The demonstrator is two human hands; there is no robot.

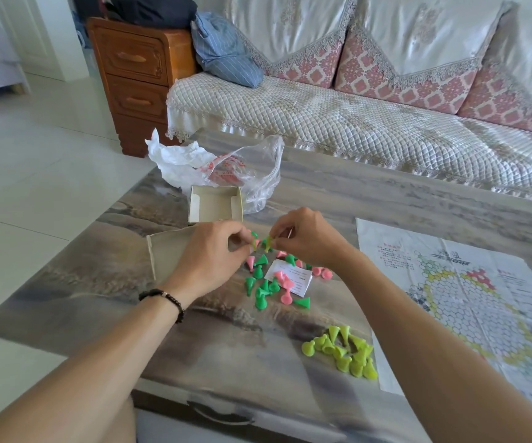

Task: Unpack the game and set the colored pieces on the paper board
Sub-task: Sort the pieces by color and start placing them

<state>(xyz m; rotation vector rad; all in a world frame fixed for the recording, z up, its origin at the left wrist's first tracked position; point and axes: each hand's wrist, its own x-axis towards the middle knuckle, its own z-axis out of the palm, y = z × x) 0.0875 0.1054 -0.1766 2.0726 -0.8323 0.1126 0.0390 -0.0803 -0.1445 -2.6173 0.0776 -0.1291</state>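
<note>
Green and pink cone pieces (pixel 263 287) lie mixed in the middle of the table, some on a small white slip (pixel 299 282). A sorted heap of yellow-green pieces (pixel 344 351) sits nearer me, at the left edge of the paper board (pixel 469 298), which lies flat on the right with a hexagon grid printed on it. My left hand (pixel 210 257) pinches a yellow-green piece (pixel 254 243) above the mixed pile. My right hand (pixel 306 238) pinches another yellow-green piece (pixel 268 243) right beside it. The fingertips of both hands nearly meet.
The open cardboard box tray (pixel 215 204) stands behind the pile, its flattened lid (pixel 165 251) partly under my left hand. A crumpled clear plastic bag (pixel 245 167) lies behind the box. A sofa (pixel 354 123) runs along the table's far side, a wooden drawer unit (pixel 136 75) at back left.
</note>
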